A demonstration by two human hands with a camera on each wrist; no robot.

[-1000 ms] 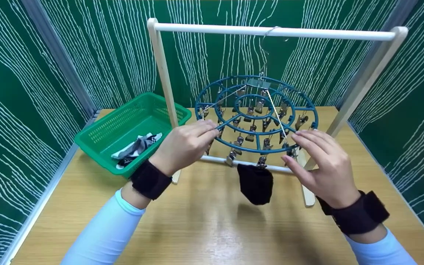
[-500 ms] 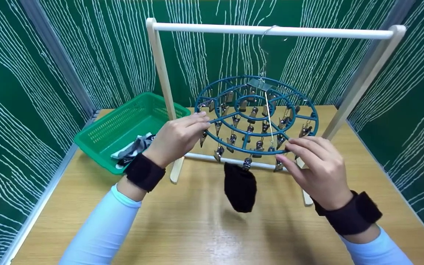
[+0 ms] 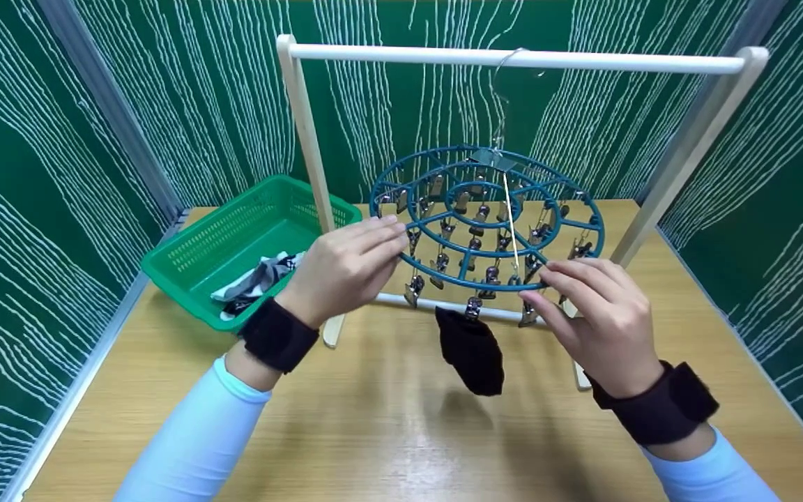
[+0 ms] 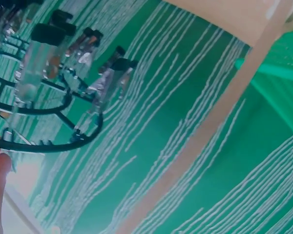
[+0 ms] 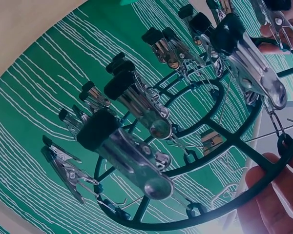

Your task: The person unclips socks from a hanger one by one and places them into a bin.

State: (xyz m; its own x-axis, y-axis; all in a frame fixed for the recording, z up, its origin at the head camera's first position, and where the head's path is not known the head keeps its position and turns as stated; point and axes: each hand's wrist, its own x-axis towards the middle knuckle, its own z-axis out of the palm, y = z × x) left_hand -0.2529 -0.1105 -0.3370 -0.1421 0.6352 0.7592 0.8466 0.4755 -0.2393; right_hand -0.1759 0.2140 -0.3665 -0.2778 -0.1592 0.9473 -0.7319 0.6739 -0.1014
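A round dark teal clip hanger (image 3: 486,286) with several metal clips hangs by a wire hook from a white rail. My left hand (image 3: 346,268) holds its rim at the front left, fingertips over the ring. At the front right, my right hand (image 3: 600,317) pinches the rim between thumb and fingers. A black sock (image 3: 472,355) dangles below the front edge, caught in one clip (image 3: 472,308). In the right wrist view, fingers (image 5: 268,204) lie against the ring beside big clips (image 5: 136,161) with black tips. The left wrist view shows only a bit of finger at the ring.
A wooden stand with a white top rail (image 3: 603,63) frames the hanger. At left, a green plastic basket (image 3: 185,279) holds several grey, white and black cloth pieces (image 3: 255,282). Green walls with white lines surround the wooden table (image 3: 401,446).
The hanger has turned, its front clips shifting left. The sock went left with them, then swung back a little to the right. My right hand moved slightly left along with the rim.
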